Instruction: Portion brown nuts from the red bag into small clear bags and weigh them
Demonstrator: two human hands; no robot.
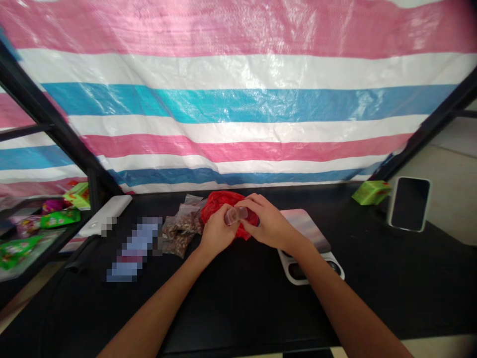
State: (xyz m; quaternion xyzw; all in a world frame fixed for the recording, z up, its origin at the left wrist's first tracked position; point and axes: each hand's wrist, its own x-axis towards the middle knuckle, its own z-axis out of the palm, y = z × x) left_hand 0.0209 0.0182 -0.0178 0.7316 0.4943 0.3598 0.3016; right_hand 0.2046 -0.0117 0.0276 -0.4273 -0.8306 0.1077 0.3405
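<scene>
My left hand (219, 229) is closed round a small clear plastic thing (232, 216) with a rounded top and something brownish inside. Its exact kind is too small to make out. The fingers of my right hand (266, 221) are closed on a clear part at its right side. Both hands meet over a crumpled red plastic bag (219, 200), which lies behind and beneath them. Left of the bag are several small clear zip bags (182, 223) filled with brown bits. A silver and white kitchen scale (307, 228) sits under my right wrist, partly hidden by the forearm.
The black table (238, 308) holds a white power strip (108, 214) and a blurred bluish packet (136, 251) on the left. A green box (370, 193) and a propped phone (409, 204) stand at right. Green packets (59, 219) lie on a side shelf. A striped sheet (246, 104) hangs behind.
</scene>
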